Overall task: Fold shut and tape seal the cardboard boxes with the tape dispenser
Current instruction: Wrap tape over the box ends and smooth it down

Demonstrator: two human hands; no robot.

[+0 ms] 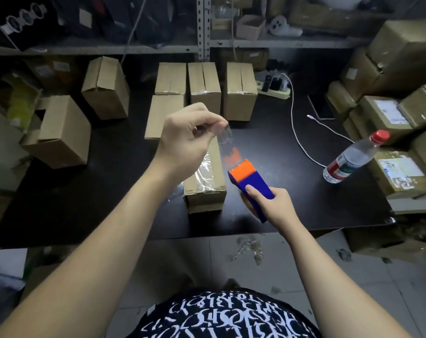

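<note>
My right hand [275, 206] grips the blue and orange tape dispenser [249, 182] just right of a closed cardboard box [204, 184] on the black table [85, 206]. Clear tape shines along that box's top. My left hand [185, 140] hovers above the box and pinches the free end of a clear tape strip [227, 145] that stretches down to the dispenser's orange head. Several taped boxes [203, 89] stand in rows behind. Two more boxes [61, 132] sit at the left, one of them tilted [106, 87].
A plastic water bottle [353, 157] with a red cap lies at the right. A white cable [297, 128] runs from a power strip [275, 87]. Stacked parcels [390, 113] crowd the right side. Shelving stands behind. Tape scraps [248, 250] litter the floor.
</note>
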